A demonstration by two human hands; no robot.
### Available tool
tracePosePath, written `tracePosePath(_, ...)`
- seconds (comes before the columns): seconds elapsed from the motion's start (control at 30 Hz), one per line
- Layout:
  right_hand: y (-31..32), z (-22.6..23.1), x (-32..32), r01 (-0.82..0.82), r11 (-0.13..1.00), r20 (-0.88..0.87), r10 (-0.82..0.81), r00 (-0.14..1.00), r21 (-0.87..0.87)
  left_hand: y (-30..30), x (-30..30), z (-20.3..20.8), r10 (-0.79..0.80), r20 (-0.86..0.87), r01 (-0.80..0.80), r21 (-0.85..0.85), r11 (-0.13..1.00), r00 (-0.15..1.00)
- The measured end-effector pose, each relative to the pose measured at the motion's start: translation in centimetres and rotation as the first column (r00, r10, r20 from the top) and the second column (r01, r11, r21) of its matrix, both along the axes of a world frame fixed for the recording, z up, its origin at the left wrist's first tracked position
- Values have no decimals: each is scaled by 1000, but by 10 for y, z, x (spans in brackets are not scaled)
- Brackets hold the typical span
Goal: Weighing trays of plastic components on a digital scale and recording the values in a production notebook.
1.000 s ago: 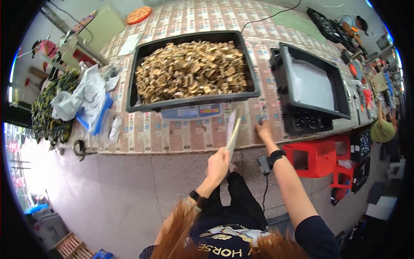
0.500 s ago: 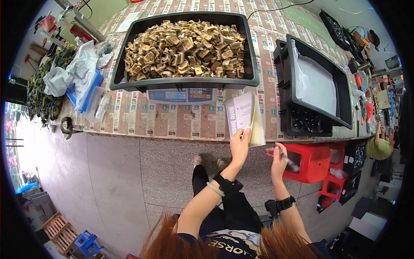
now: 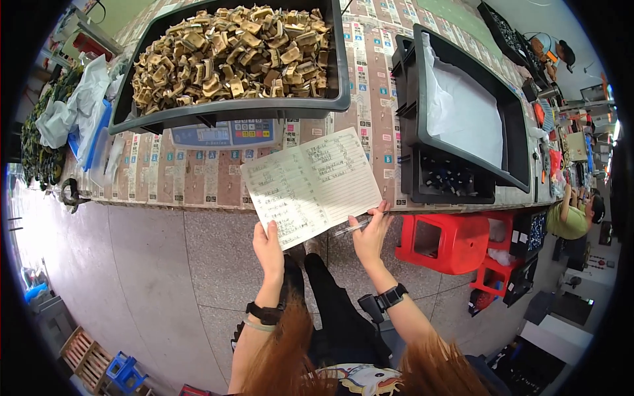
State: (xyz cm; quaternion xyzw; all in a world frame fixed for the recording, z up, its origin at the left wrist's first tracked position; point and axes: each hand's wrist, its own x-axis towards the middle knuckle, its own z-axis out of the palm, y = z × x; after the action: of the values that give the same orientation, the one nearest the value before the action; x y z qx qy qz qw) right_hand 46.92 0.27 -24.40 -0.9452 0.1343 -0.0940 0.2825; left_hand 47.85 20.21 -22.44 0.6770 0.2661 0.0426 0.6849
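An open notebook [image 3: 316, 183] with handwritten lines on its ruled pages rests partly over the table's front edge. My left hand [image 3: 269, 251] grips the lower left corner, thumb on the page. At the lower right edge, my right hand [image 3: 372, 236] is closed around a clear pen [image 3: 350, 228], its fingertips touching the page. Beyond the notebook, a large black bin [image 3: 231, 117] piled with small brown-gold pieces [image 3: 244, 56] sits on a weighing scale [image 3: 224, 134] with a display and keys.
To the right, a black crate [image 3: 456, 162] lined with white sheet is stacked askew on another holding small dark pieces [image 3: 449, 181]. Red plastic stools [image 3: 462, 244] stand below the table edge. Plastic bags [image 3: 82, 99] lie at left. A person in green [image 3: 566, 219] is at far right.
The notebook has been opened from its folded cover to written pages. My left hand has moved left to its corner; my right hand, with the pen, has come in to its right edge.
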Motion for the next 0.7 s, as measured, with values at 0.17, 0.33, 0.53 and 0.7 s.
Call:
tracePosePath(0.17,-6,-10,6,-31,1000,44,31,999,2,1,-3,-2,8,-74,-14,-73,997,997)
tracePosePath(0.33,-16,16,14,-85,968,304,10,952,237,5,-16,-13,8,-142,-8,0,1000,990)
tracePosePath(0.53,-6,21,35,-31,443,-52,174,983,896,8,-30,-20,-17,-140,14,-26,1000,990)
tracePosePath(0.7,38,16,66,-46,416,28,47,998,908,5,-29,-19,0,-141,-21,-150,988,990)
